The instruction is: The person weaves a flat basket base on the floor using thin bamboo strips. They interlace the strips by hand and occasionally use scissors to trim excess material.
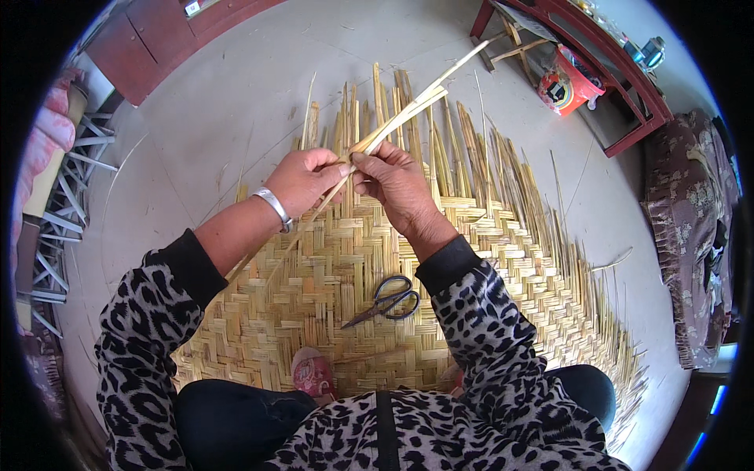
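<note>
Only the head view here, looking down at someone squatting on a big pale-yellow woven mat of flat bamboo strips (345, 259) spread over the grey concrete floor (228, 102). The left hand (302, 182) and right hand (397, 184) meet up above the mat, both pinched shut on a small bundle of long pale bamboo strips (408, 110), which runs from the lower left up toward the upper right. Fingertips of the two hands are nearly touching on it. The middle and near part of the mat looks tightly woven already, while the far and right edges are all loose strip ends (471, 149) sticking out, so I'd say a good chunk is done but the border isn't closed up. Black-handled scissors (386, 301) lie on the weave just by the right sleeve. A pink shoe (312, 374) rests on the near edge.
</note>
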Demonstrator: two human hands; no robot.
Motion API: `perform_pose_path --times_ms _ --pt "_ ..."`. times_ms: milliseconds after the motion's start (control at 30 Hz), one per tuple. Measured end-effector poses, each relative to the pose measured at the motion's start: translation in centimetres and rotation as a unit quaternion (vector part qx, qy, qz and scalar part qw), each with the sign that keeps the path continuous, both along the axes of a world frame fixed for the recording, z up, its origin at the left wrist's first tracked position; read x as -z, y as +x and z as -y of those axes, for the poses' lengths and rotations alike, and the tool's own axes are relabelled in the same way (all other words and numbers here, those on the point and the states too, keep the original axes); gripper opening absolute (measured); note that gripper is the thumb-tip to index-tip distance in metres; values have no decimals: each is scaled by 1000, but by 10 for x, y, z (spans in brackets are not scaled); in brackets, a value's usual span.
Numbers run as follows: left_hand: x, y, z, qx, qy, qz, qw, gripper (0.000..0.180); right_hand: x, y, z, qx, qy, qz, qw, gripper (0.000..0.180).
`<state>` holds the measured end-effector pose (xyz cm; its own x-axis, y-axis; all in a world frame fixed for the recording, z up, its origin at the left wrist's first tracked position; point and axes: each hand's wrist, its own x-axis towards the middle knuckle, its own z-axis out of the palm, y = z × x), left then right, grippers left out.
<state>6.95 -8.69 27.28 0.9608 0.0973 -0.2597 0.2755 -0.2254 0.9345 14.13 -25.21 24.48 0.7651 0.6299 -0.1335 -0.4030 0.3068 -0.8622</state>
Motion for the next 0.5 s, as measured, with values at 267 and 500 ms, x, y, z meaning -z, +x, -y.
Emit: perform_pose_path --times_ms 267,500 --pt "2 -14 -17 66 -9 -164 984 33 9 23 16 65 69 -28 995 3" --pt "-22 11 8 52 -47 -104 992 33 2 22 13 -35 75 -16 996 3"
